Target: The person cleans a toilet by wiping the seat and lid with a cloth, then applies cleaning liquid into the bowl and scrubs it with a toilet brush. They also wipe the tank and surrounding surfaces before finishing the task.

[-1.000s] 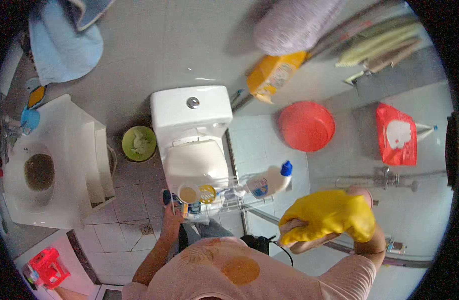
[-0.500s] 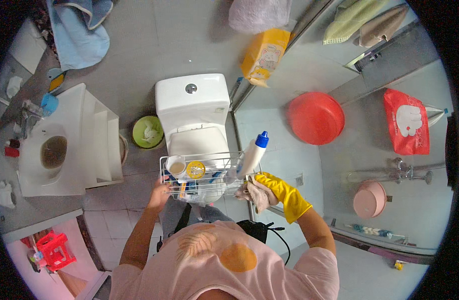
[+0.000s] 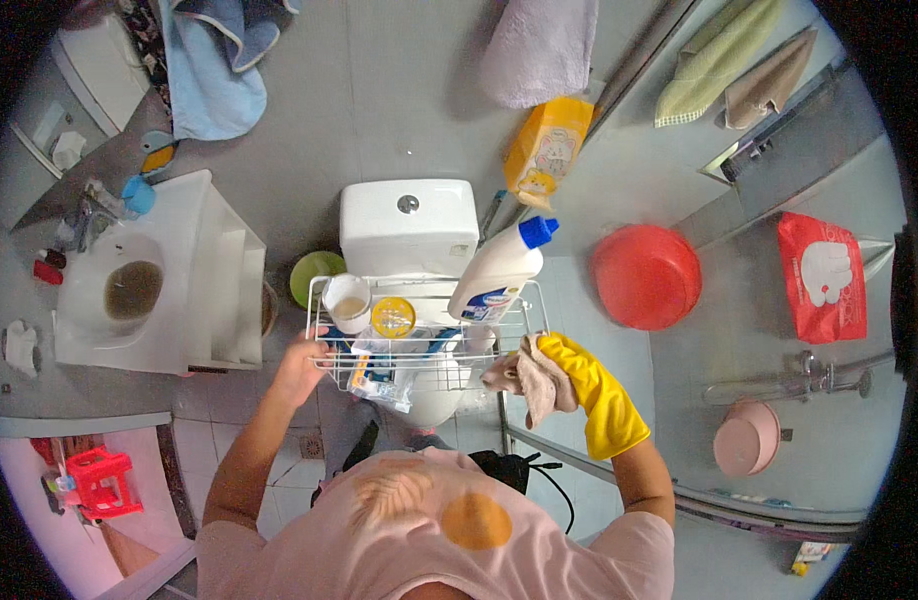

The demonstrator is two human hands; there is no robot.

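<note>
A white wire rack is held up in front of my body, over the toilet. My bare left hand is closed around its left end. In my right hand, in a yellow rubber glove, is a bunched pinkish-beige cloth. That hand is at the rack's right end; the cloth hides whether its fingers also grip the wire. The rack carries a white cup, a round container with a yellow lid, a leaning white bottle with a blue cap and a blue-and-yellow packet.
Behind the rack stands the white toilet, beside a green bin. To the left is a washbasin holding murky water. A glass partition's rail runs on the right, with a red basin and pink bucket beyond.
The rack has come up closer, and the bottle in it looks larger and leans more to the right. My view has shifted, so the room sits lower in the picture. Both hands keep their holds.
</note>
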